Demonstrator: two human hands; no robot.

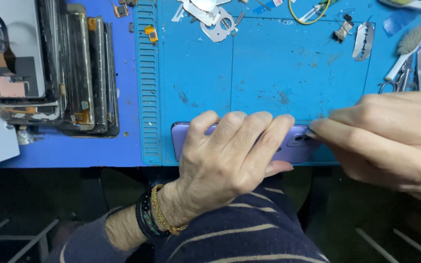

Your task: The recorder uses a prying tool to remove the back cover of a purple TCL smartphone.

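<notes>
A lilac phone (pixel 298 146) lies at the near edge of the blue mat (pixel 269 68). The left hand (pixel 225 156) clamps over the phone, fingers curled across its back. The right hand (pixel 391 141) pinches closed at the phone's right end beside the camera; any tool it holds is hidden. Razor blade (pixel 363 41) lies at the mat's far right.

Illumination is bright and even on the blue tabletop (pixel 278 73), coming from overhead. Shadows are soft and short. Mild glare marks the metal parts (pixel 210 19). The area below the tabletop edge is dim. Focus is sharp throughout.
</notes>
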